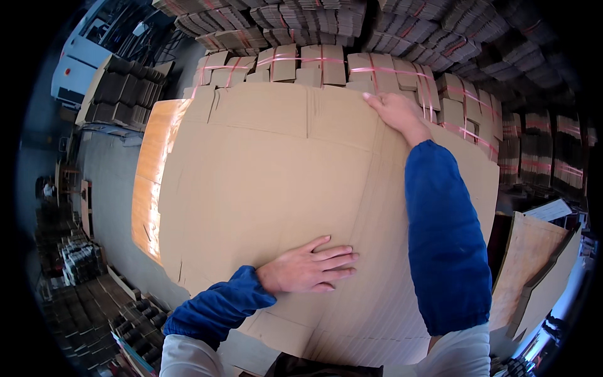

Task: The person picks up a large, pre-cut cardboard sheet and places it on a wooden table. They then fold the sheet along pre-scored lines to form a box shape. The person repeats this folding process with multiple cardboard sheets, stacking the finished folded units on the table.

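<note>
A large flat brown cardboard sheet (270, 182), with crease lines and slots cut along its far side, lies across the table in front of me. My left hand (308, 267) rests palm down on its near middle, fingers spread. At the far right edge of the sheet, my right hand (401, 114) has its thumb on top and its other fingers bent over the edge, partly out of sight. Both forearms wear blue sleeve covers. An orange-brown wood-look tabletop (151, 182) shows past the sheet's left side.
Cardboard bundles tied with pink strap (323, 63) stand just beyond the sheet, with darker stacks (301, 22) behind. More cardboard (122, 91) is piled at far left. Boards (527, 264) lean at the right. Dark stacked pieces (81, 314) lie on the lower left floor.
</note>
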A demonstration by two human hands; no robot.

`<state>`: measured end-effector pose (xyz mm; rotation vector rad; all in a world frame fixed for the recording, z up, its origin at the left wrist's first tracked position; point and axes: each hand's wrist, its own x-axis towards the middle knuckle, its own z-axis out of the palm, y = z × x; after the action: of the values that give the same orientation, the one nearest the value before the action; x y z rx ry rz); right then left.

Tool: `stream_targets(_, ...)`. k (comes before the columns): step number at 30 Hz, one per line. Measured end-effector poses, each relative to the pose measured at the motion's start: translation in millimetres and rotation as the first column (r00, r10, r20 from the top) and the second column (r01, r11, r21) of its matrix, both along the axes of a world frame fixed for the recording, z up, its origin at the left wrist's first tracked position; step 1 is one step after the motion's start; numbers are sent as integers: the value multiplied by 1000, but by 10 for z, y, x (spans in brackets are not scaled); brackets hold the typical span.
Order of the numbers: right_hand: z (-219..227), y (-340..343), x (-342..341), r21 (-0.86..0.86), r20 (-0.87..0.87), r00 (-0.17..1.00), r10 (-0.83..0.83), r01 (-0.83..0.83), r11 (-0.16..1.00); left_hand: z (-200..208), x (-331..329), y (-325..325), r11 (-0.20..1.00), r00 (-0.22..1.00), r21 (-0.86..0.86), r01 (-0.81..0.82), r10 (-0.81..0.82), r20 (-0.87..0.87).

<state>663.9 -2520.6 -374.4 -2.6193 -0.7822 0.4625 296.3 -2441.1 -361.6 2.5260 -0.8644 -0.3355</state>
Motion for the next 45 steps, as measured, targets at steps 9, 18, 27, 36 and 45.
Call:
stream_targets(9,-28,-331,-478,248,341,928,-149,64,967,94,104,-158,989,1000,144,22,-25,16)
stream_targets(18,74,-4144,-2849,164,344,717,-607,590,790,110,112,-284,987,1000,159,-24,23,10)
stream_targets(27,-267,-5154,-4091,226,-512,369,-775,929,293,430,820,-2547,967,963,27,252,-254,86)
stream_targets(36,-416,-5428,-4347,240,-671,392,-629,918,316,-188,1687,-3990,885,882,-43,464,-457,116)
stream_targets(45,-386,-5233,-4365,279,-575,357,-736,931,234,-296,1828,-4180,859,854,39,511,-512,97)
